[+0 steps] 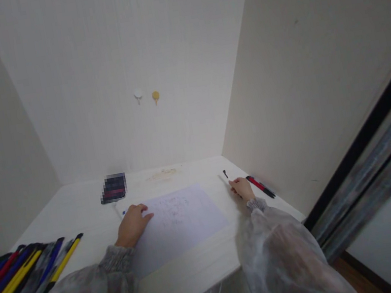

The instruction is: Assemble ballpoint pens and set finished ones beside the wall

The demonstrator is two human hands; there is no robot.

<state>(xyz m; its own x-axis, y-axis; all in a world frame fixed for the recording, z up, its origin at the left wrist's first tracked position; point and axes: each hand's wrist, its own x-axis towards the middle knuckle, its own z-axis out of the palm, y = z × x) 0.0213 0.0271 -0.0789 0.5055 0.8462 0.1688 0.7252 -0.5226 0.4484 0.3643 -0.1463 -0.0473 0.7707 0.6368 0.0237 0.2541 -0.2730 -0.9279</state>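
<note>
A white sheet of paper with faint scribbles lies on the pale desk. My left hand rests on the sheet's left edge, fingers curled loosely, nothing visibly in it. My right hand sits right of the sheet with its fingers closed round a thin black pen that points away toward the wall. Just beyond that hand, by the right wall, lie a red pen and a black pen. Both arms wear pale, translucent sleeves over knitted cuffs.
Several pens in red, blue, yellow and black lie bunched at the desk's left front. A dark blurred object sits behind the sheet. Two small hooks hang on the back wall. Walls close the desk on three sides; cables hang under its front edge.
</note>
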